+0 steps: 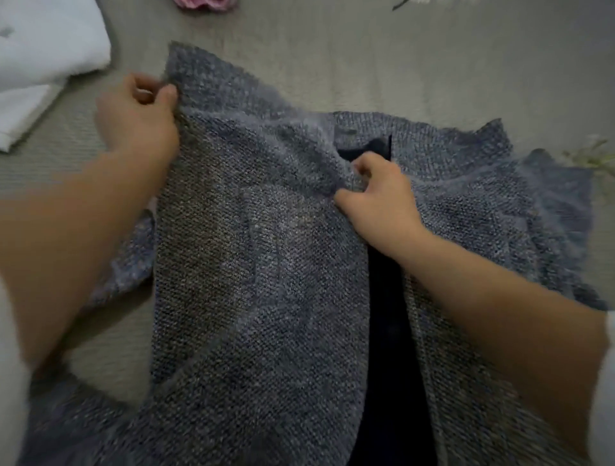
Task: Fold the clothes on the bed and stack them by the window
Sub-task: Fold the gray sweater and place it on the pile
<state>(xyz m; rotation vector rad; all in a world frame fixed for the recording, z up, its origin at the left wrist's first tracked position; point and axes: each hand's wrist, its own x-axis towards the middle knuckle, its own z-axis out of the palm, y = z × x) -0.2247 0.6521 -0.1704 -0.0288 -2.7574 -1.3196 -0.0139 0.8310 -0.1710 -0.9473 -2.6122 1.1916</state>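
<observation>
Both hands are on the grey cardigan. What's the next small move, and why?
Likely pull the held front panel flat and across to close the dark gap. The left hand pinches the cardigan at its shoulder edge, the right hand pinches the front edge, and the knit between them is bunched.

This looks like a bedroom in a home: a bed (pixel 366 60), its surface beige and ribbed, fills the view, with household laundry lying on it: a grey-blue knitted cardigan (pixel 266 266) spread out, a folded white cloth (pixel 43 50) at far left, a pink garment (pixel 206 3) at the top edge
</observation>
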